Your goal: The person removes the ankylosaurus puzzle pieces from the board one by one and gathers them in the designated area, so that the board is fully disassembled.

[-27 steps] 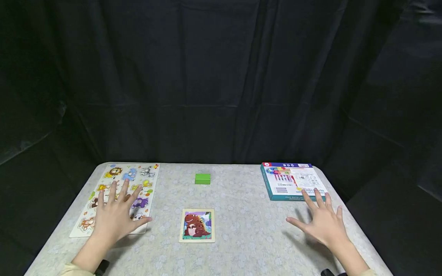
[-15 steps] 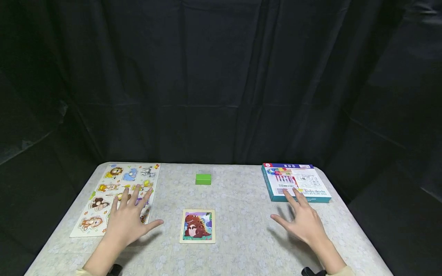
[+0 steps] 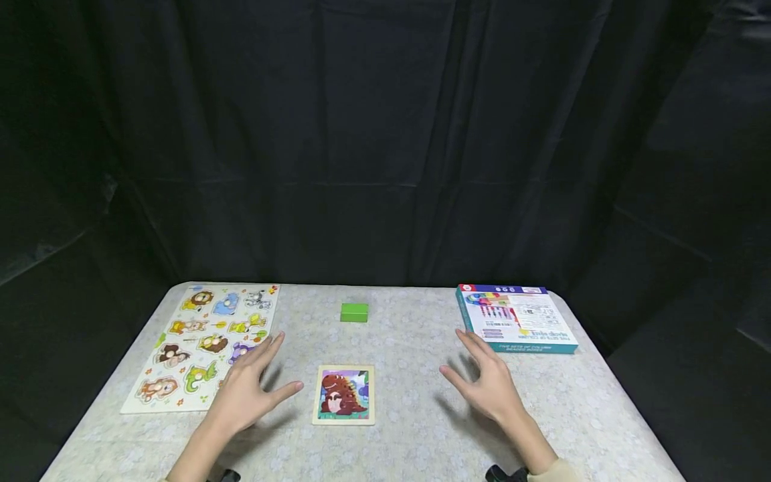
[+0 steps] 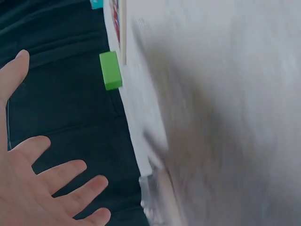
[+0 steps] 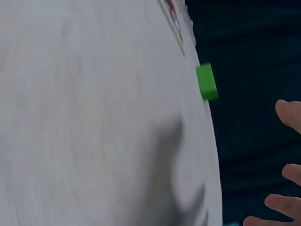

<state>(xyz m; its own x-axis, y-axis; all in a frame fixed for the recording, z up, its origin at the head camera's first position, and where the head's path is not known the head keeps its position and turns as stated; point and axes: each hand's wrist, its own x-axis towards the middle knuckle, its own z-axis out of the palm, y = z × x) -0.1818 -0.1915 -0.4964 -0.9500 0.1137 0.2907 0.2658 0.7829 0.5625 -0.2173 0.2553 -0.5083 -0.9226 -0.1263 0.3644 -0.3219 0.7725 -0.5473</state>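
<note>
Between the two hands a small square dinosaur puzzle (image 3: 344,395) in a pale frame lies flat on the table. My left hand (image 3: 243,391) hovers to its left, over the lower right corner of an animal puzzle board (image 3: 175,328), thumb spread from the fingers and nothing held. To the right of the dinosaur puzzle my right hand (image 3: 486,381) hangs above the table with its thumb apart, also holding nothing. A green block (image 3: 354,312) sits further back, and shows in the left wrist view (image 4: 110,70) and right wrist view too.
A flat teal and white box (image 3: 518,320) lies at the back right of the table, beyond my right hand. The table has a pale floral cloth (image 3: 409,442). Black curtain (image 3: 373,134) hangs behind and on both sides.
Both hands have moved inward, the left to the right and the right to the left, toward the dinosaur puzzle. The objects on the table stay where they were.
</note>
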